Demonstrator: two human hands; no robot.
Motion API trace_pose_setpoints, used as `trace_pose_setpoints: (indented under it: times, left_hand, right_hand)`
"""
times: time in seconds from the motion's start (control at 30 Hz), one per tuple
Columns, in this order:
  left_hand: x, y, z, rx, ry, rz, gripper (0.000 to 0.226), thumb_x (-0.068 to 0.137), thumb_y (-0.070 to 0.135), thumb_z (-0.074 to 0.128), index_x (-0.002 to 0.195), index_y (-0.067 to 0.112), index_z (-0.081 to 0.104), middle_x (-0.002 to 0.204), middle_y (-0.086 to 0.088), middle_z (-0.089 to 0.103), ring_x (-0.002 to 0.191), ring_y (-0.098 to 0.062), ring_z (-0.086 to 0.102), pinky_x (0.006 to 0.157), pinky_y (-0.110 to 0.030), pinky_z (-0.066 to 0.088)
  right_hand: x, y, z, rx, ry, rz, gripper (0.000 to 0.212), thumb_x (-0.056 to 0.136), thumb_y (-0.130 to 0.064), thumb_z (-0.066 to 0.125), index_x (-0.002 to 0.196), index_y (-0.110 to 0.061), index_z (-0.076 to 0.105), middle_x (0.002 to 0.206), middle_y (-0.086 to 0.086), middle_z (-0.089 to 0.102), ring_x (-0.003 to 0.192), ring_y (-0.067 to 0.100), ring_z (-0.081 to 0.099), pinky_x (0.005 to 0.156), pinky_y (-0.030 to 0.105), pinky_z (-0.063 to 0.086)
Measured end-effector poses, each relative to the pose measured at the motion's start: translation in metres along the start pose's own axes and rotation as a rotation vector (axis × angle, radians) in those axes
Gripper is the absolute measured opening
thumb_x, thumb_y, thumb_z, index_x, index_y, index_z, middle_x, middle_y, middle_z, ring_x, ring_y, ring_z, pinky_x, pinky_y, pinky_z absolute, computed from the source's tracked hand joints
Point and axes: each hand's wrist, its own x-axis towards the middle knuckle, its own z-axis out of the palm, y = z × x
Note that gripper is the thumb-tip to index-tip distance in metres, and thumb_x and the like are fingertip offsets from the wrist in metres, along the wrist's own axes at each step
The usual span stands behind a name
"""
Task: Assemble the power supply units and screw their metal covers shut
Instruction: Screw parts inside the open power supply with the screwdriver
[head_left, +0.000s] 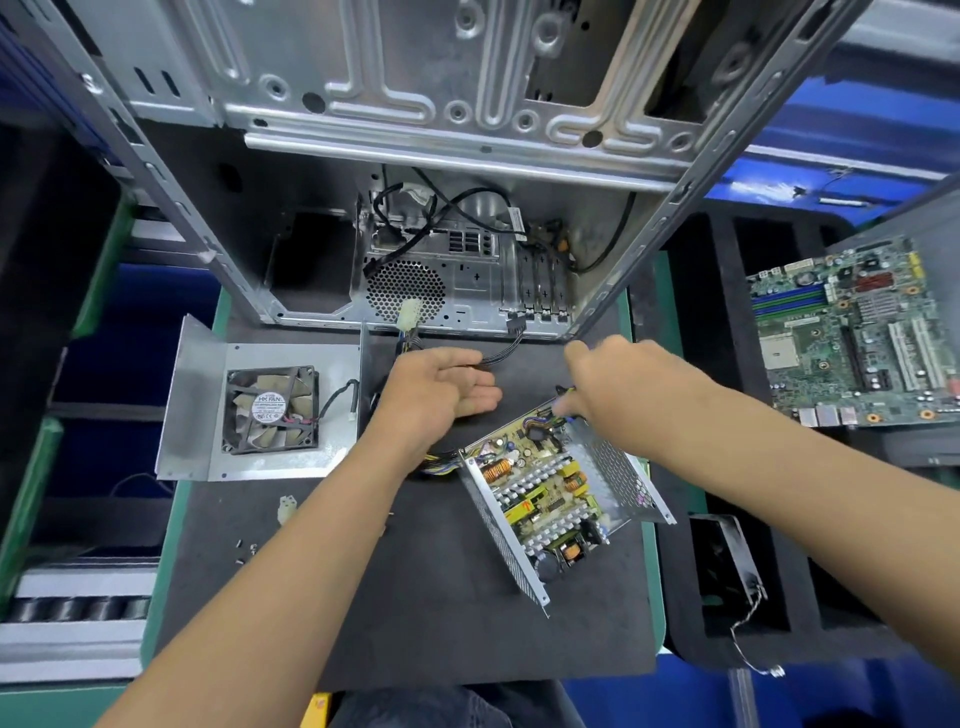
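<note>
I am working at a table with a green rim, covered by a dark, matte foam mat, and a bare steel computer case is standing open at the far edge, its stamped panel looming over the mat. At the left, a bent sheet-metal cover is lying flat, partly overhanging the mat's left edge, with a square black fan fixed inside it and a thin wire curling from the fan's right side. Just below it a small white plug and a few tiny dark screws are lying loose on the foam. My left hand is hovering palm-up near the middle, fingers loosely curved around a black cable that is running up toward the case. A bundle of coloured wires is trailing beneath my wrist to the power supply unit, which is sitting tilted on the mat right of centre: an open perforated metal tray holding a yellowish board with copper coils and ribbed aluminium heat sinks. My right hand is reaching over its far corner, fingertips pinching the wires there. The near part of the mat is lying bare. Further right, beyond the table's edge, a green motherboard is resting on black foam.
</note>
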Motion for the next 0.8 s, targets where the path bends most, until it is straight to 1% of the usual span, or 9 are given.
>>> trace_pose_setpoints:
  times: [0.13, 0.27, 0.33, 0.4, 0.5, 0.6, 0.67, 0.73, 0.8]
  left_hand:
    - [-0.003, -0.002, -0.005, -0.007, 0.034, 0.041, 0.011, 0.095, 0.014, 0.066, 0.091, 0.003, 0.065, 0.07, -0.007, 0.074, 0.064, -0.017, 0.073, 0.055, -0.019, 0.055]
    - [-0.002, -0.005, -0.007, 0.016, 0.049, 0.048, 0.023, 0.093, 0.026, 0.068, 0.079, 0.008, 0.069, 0.06, 0.004, 0.065, 0.05, -0.006, 0.055, 0.047, -0.016, 0.045]
    - [-0.002, -0.004, -0.006, -0.055, 0.034, 0.03, 0.022, 0.095, 0.024, 0.065, 0.082, 0.007, 0.071, 0.061, 0.005, 0.064, 0.052, -0.005, 0.054, 0.05, -0.016, 0.046]
    - [-0.003, -0.003, -0.006, -0.136, 0.007, 0.006, 0.019, 0.098, 0.017, 0.061, 0.088, 0.006, 0.072, 0.065, 0.003, 0.066, 0.056, -0.005, 0.058, 0.054, -0.015, 0.049]
    - [-0.003, -0.002, -0.009, -0.208, -0.01, -0.013, 0.016, 0.097, 0.001, 0.058, 0.091, 0.005, 0.072, 0.074, -0.003, 0.073, 0.065, -0.009, 0.068, 0.062, -0.017, 0.055]
    - [-0.004, -0.003, -0.01, -0.217, -0.009, -0.011, 0.014, 0.097, -0.002, 0.057, 0.096, 0.005, 0.07, 0.078, -0.007, 0.076, 0.074, -0.016, 0.074, 0.066, -0.019, 0.057]
    - [-0.004, -0.005, -0.008, -0.243, 0.007, -0.015, 0.009, 0.096, -0.002, 0.058, 0.099, 0.002, 0.066, 0.08, -0.01, 0.076, 0.078, -0.021, 0.075, 0.066, -0.021, 0.058]
    - [-0.003, -0.005, -0.008, -0.263, 0.009, -0.016, 0.007, 0.096, -0.001, 0.059, 0.1, 0.0, 0.064, 0.082, -0.012, 0.076, 0.081, -0.023, 0.076, 0.067, -0.022, 0.058]
    - [-0.003, -0.006, -0.009, -0.259, -0.007, -0.013, 0.007, 0.094, -0.001, 0.062, 0.099, 0.0, 0.066, 0.083, -0.011, 0.076, 0.081, -0.021, 0.075, 0.067, -0.021, 0.058]
  right_hand:
    - [-0.003, 0.002, -0.002, -0.048, 0.101, -0.077, 0.025, 0.088, 0.0, 0.06, 0.104, -0.015, 0.048, 0.103, 0.006, 0.038, 0.076, 0.023, 0.047, 0.073, 0.039, 0.055]
    - [0.001, -0.001, -0.002, -0.19, 0.102, -0.069, 0.01, 0.1, -0.011, 0.048, 0.09, -0.012, 0.05, 0.081, 0.006, 0.042, 0.08, 0.03, 0.052, 0.067, 0.038, 0.046]
    - [0.001, -0.001, 0.0, -0.167, 0.129, -0.036, 0.022, 0.108, -0.029, 0.038, 0.093, -0.015, 0.047, 0.07, 0.003, 0.03, 0.081, 0.033, 0.051, 0.067, 0.038, 0.043]
    - [-0.004, 0.005, 0.001, -0.051, 0.115, -0.015, 0.028, 0.104, -0.043, 0.043, 0.104, -0.015, 0.042, 0.078, 0.002, 0.031, 0.086, 0.034, 0.053, 0.069, 0.039, 0.045]
    - [-0.006, 0.01, 0.004, -0.063, 0.106, -0.111, 0.028, 0.096, -0.027, 0.06, 0.114, -0.015, 0.041, 0.103, 0.003, 0.036, 0.088, 0.026, 0.052, 0.078, 0.039, 0.051]
    - [-0.004, 0.01, 0.005, -0.138, 0.099, -0.124, 0.012, 0.099, -0.017, 0.052, 0.11, -0.014, 0.049, 0.101, 0.005, 0.045, 0.09, 0.027, 0.058, 0.074, 0.039, 0.053]
    - [-0.003, 0.008, 0.009, -0.191, 0.076, -0.099, 0.023, 0.101, -0.01, 0.045, 0.121, -0.017, 0.054, 0.1, 0.006, 0.051, 0.089, 0.03, 0.059, 0.07, 0.038, 0.049]
    - [-0.007, 0.008, 0.012, -0.127, 0.005, -0.07, 0.035, 0.1, -0.008, 0.046, 0.132, -0.023, 0.05, 0.101, 0.006, 0.045, 0.087, 0.03, 0.054, 0.07, 0.039, 0.048]
    - [-0.014, 0.008, 0.013, -0.058, 0.022, -0.056, 0.029, 0.095, -0.011, 0.056, 0.121, -0.015, 0.045, 0.104, 0.007, 0.035, 0.083, 0.027, 0.051, 0.073, 0.042, 0.054]
